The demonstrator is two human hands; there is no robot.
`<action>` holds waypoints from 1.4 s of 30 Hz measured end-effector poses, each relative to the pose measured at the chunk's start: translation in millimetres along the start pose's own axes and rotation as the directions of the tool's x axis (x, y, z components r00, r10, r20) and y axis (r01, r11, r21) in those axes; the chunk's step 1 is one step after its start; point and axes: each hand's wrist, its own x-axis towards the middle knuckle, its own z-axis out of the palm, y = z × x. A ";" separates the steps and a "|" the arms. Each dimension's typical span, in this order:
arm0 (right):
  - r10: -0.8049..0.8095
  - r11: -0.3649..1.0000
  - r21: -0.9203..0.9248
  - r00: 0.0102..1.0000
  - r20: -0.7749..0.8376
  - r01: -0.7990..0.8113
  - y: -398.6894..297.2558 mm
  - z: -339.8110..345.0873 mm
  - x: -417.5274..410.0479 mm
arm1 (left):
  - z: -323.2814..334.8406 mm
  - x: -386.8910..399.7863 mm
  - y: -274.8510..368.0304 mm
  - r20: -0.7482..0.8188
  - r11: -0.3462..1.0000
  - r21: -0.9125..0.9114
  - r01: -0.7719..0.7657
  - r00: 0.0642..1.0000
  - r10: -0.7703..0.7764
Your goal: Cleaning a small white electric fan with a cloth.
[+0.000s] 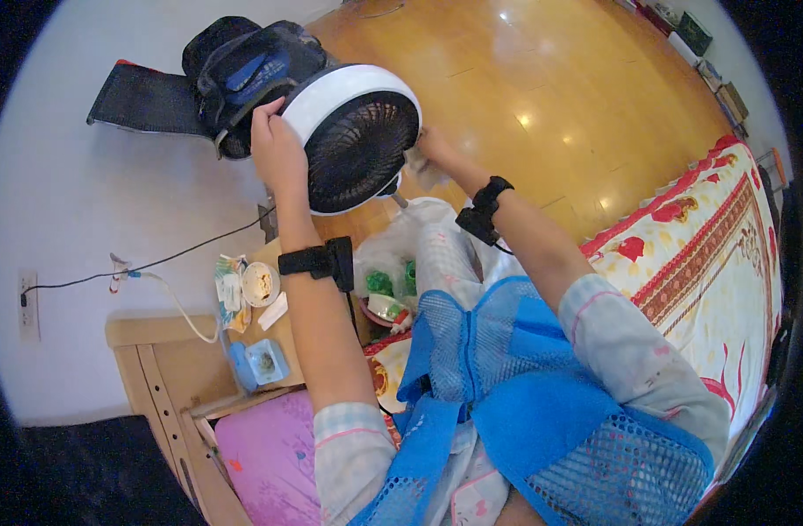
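Before me stands an electric fan with a white rim and black grille [362,151], its face tilted towards me. My left hand [279,148] grips the left edge of the fan's housing. At the fan's right edge, my right hand [434,151] holds a pale, crumpled cloth or tissue [422,167]; its fingers are partly hidden and blurred. The fan's pole [399,199] shows below the head, while its base is out of sight. A black cord [177,255] runs from a wall socket [29,306] towards the fan.
A dark backpack [256,72] sits behind the fan. On the bedside table are a bowl [260,285], a tissue pack [230,292] and a light-blue box [268,361]. Green bottles [379,283] lie in a bagged bin near my legs. A patterned bedspread [691,243] is at right.
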 end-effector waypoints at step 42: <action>-0.903 -0.095 -0.698 0.235 0.361 0.709 -145.8 55.3 -87.4 | -6.6 15.3 -2.8 0.428 0.666 -0.609 0.432 0.885 -0.183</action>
